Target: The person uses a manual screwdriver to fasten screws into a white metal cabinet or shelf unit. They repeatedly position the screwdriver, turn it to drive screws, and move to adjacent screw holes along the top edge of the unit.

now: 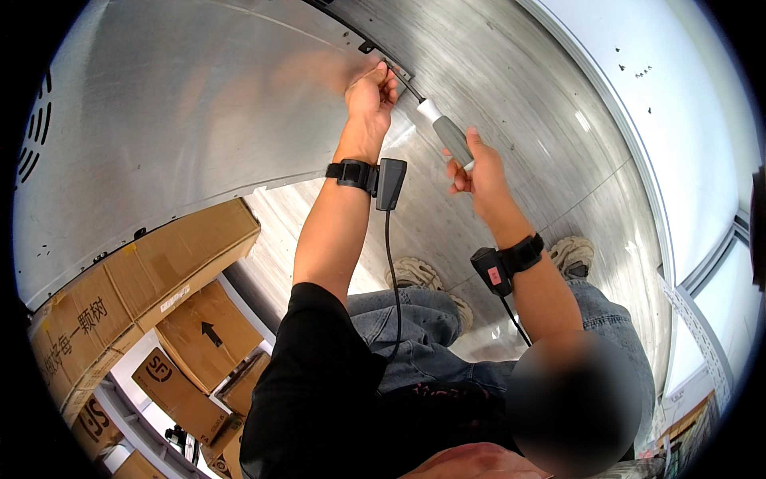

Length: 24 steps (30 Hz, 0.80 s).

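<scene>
My right hand (481, 170) grips a screwdriver (451, 140) with a grey and white handle. Its thin shaft slants up and left to the edge of a large bare metal panel (207, 120). There my left hand (372, 94) is closed, fingertips pinched beside the screwdriver's tip. Whatever sits between those fingertips is too small to make out, and the tip is partly hidden by them. Just beyond the left fingers, a small black clip (366, 46) sits on the panel's edge.
Cardboard boxes (209, 331) stand at the lower left, and a long one (175, 251) lies along the panel's near edge. Grey wood-look floor (550, 152) runs under my hands. A white wall-like surface (678, 96) bounds the right side. Cables hang from both wrist devices.
</scene>
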Motion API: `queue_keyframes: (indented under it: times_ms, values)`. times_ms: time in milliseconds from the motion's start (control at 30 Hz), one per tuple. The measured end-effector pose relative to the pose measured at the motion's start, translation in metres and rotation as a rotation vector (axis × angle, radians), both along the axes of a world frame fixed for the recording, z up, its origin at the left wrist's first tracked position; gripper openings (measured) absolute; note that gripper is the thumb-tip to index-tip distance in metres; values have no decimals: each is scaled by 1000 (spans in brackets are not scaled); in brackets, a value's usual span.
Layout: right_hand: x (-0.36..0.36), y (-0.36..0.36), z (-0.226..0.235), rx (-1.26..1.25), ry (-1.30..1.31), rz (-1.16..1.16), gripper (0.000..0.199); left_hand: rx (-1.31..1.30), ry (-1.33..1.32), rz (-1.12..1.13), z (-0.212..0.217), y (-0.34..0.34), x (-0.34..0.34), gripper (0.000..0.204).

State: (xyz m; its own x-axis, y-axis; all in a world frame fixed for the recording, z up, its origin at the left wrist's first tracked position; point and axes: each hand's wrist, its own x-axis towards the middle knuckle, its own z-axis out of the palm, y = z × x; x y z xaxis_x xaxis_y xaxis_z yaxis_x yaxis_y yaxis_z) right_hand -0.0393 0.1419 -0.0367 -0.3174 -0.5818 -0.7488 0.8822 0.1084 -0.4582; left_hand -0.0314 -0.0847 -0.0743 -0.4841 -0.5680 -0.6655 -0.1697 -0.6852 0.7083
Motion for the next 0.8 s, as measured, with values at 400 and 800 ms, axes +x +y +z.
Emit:
queue_keyframes:
  times_ms: [400,800]
  values:
    - [17,-17,-8,206,278,-169,49,6,-14,-15,0,1,-2,16]
    - [9,-11,-3,80,246,-13,46,4,-15,6,1,1,-1,15]
